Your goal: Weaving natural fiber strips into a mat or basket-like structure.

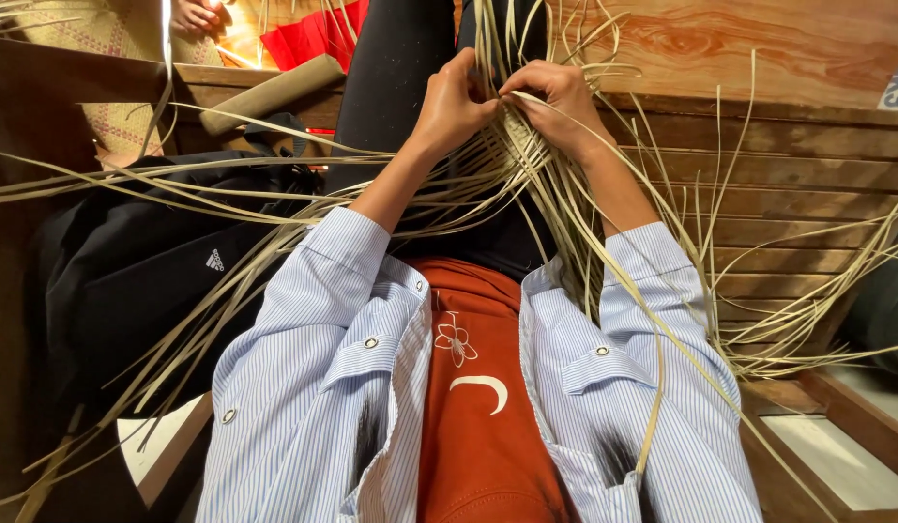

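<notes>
Both my hands meet over my lap at the top middle of the head view. My left hand (456, 100) pinches pale straw strips (526, 184) with its fingers closed. My right hand (562, 102) grips the same small woven piece (516, 128), thumb pressed on top. Long loose strips fan out from the weave to the left, right and down across my striped shirt sleeves (328, 281). My black trousers (391, 68) lie under the weave.
A black bag (149, 271) sits on my left. A wooden bench with slats (807, 194) runs on the right. Another person's hand (197, 15) and a red cloth (318, 34) are at the top left, beside a bamboo roll (274, 92).
</notes>
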